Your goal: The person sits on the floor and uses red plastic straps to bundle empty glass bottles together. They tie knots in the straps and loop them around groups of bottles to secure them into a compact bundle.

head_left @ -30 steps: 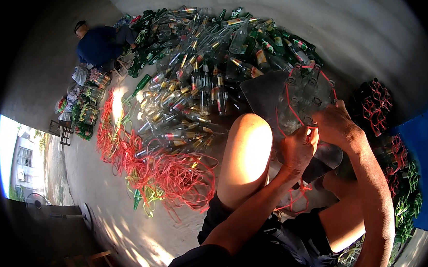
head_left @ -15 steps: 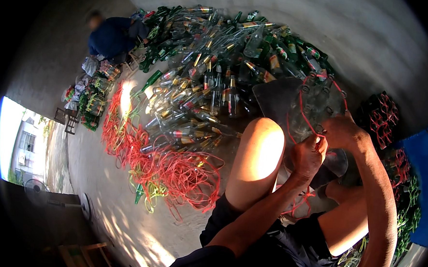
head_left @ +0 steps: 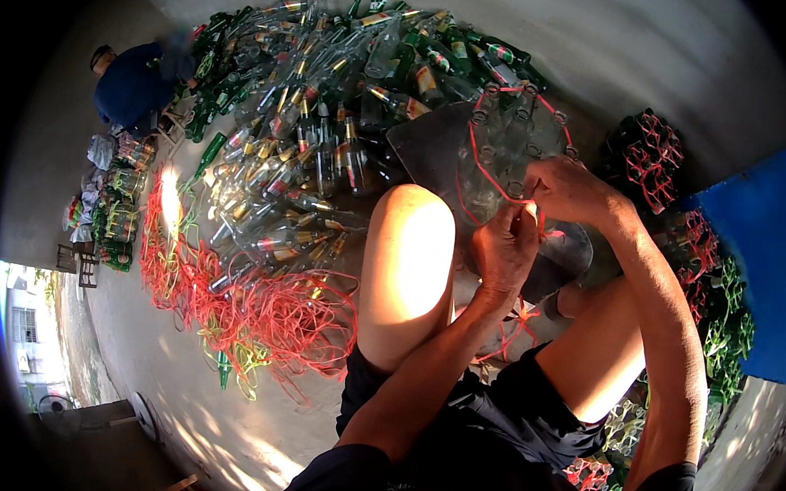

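A cluster of clear glass bottles (head_left: 503, 143) stands between my knees, with a red plastic strap (head_left: 475, 145) looped around the necks. My left hand (head_left: 506, 250) is closed at the near side of the loop, its thumb and fingers pinching the strap. Just beyond it and to the right, my right hand (head_left: 572, 188) bends over the near bottle necks. Its fingers are curled at the same stretch of strap, close to the left fingertips. The right fingertips are partly hidden. Loose red strap ends hang below the hands.
A large heap of loose bottles (head_left: 283, 142) spreads ahead and left. A tangle of red straps (head_left: 274, 315) lies left of my knee. Strapped bottle bundles (head_left: 650, 166) stand at the right beside a blue panel (head_left: 752, 264). A co-worker (head_left: 135, 85) sits far left.
The whole scene has shifted left in the picture as the view turned. Both hands stay together at the near side of the red strap loop, with little visible change in their grip.
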`<action>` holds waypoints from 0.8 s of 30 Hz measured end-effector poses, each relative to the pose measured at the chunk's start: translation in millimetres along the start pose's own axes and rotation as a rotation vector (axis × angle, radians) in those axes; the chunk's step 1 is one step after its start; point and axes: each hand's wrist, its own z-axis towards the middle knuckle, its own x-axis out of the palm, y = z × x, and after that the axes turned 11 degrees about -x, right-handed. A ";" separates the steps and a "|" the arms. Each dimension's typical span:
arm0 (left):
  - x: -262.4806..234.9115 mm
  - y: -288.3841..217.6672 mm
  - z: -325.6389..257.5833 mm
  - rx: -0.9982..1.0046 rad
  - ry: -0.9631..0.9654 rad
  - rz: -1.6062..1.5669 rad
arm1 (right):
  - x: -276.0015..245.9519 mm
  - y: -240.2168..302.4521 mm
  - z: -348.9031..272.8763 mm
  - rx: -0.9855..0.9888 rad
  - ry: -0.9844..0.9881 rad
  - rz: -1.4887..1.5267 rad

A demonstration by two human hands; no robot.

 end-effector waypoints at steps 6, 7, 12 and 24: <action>0.1 1.8 -3.8 0.019 0.073 0.003 | 0.8 0.6 -8.1 0.008 -0.118 0.141; -0.6 0.6 -4.5 0.006 0.097 0.007 | -0.4 0.1 -9.3 0.011 -0.122 0.192; -1.3 0.4 -3.3 -0.029 0.184 0.000 | -12.3 6.0 -12.2 0.083 -0.116 0.377; 3.6 3.2 -6.5 -0.062 0.187 -0.057 | 5.6 -0.3 -17.2 0.113 -0.429 0.721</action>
